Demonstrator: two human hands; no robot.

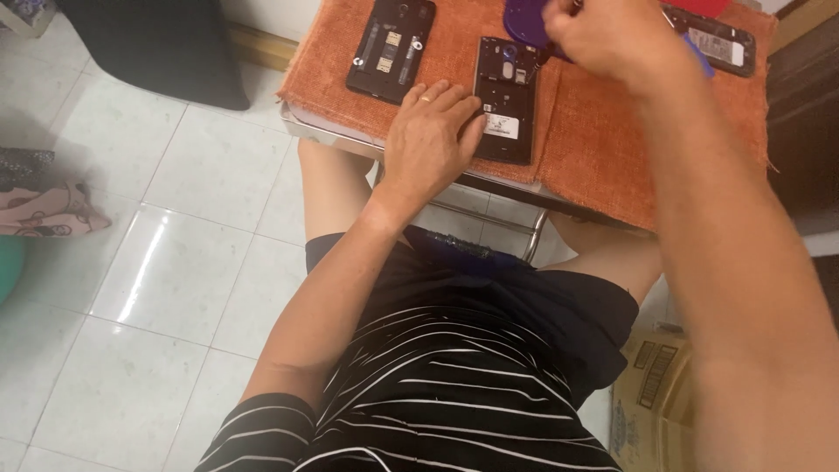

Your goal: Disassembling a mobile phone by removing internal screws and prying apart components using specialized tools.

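Observation:
An opened black phone body (pixel 507 98) lies on the orange cloth (pixel 594 149) with its back removed. My left hand (pixel 431 140) rests flat on the cloth, fingertips pressing the phone's left edge. My right hand (pixel 612 35) hovers above the phone's top end, fingers closed around a thin tool with a blue handle (pixel 697 54); the tip is hidden by the hand. A purple round object (pixel 524 19) sits just behind the phone, partly covered by my right hand.
A second opened black phone part (pixel 391 48) lies to the left on the cloth. Another dark phone piece (pixel 721 39) lies at the far right. The small table's metal frame (pixel 489 210) shows below. White floor tiles, a cardboard box (pixel 651 393), pink fabric (pixel 44 210).

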